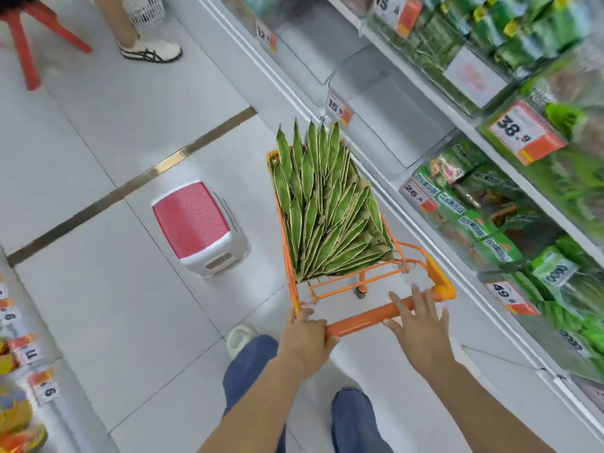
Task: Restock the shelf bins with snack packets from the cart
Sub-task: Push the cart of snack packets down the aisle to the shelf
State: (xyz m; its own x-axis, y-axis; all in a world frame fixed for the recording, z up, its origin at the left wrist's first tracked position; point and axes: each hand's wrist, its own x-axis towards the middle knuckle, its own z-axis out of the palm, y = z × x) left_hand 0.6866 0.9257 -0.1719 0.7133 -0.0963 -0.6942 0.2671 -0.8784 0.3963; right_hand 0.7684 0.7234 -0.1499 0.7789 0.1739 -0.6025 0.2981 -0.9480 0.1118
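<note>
The cart (389, 256) is orange-painted wire metal with a smooth plastic handle (366, 318); the packets (327, 210) look matt, papery at the edges; the stool (196, 223) is plastic — perforated red top, white sides; floor tiles (98, 142) glossy.

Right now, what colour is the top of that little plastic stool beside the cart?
Pinkish red, on a white base, seen clearly in the head view.

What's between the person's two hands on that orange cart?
In the head view, a bare stretch of the orange handle bar runs between the left hand, which grips it, and the right hand, which rests on it with straight fingers.
</note>
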